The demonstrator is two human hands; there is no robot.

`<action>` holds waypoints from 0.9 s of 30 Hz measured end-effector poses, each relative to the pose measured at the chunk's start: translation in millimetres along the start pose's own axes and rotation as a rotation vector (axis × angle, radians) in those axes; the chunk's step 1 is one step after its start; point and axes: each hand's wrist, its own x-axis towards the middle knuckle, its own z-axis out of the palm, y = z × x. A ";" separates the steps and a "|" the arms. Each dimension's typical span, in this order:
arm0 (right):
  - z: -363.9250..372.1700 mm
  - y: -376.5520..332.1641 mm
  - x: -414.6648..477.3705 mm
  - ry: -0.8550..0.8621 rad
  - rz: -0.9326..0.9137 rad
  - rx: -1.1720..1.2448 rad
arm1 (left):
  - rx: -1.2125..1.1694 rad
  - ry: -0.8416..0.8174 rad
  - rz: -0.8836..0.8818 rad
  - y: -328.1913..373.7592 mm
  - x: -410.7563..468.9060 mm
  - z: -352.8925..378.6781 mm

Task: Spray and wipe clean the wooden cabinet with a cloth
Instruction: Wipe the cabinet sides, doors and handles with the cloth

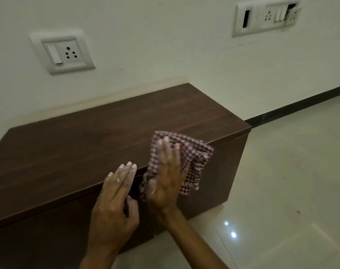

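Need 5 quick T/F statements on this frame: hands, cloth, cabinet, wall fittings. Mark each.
1. The right hand presses a checked cloth at the cabinet's front top edge. True.
2. The left hand holds a spray bottle. False: it holds nothing; its straight fingers rest at the cabinet's front edge, and no bottle is in view.
3. The cloth hangs partly over the cabinet's front. True.
4. The cloth is plain white. False: it is checked, dark red and white.
5. A socket plate sits on the wall above the cabinet. True.
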 end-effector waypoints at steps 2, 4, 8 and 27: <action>9.9 5.6 -4.7 -0.095 -0.177 -0.128 | -0.008 -0.003 0.025 -3.6 0.4 -0.6; 4.0 18.2 3.2 -0.191 -0.231 -0.185 | -0.011 -0.011 0.035 -3.4 -0.6 -3.4; -19.7 40.4 33.8 -0.006 -0.094 -0.231 | -0.046 0.071 0.010 -8.4 -6.7 -14.9; 35.6 -59.6 -14.3 -0.414 -0.588 -0.293 | -0.275 0.449 -0.593 -41.4 -51.6 -65.1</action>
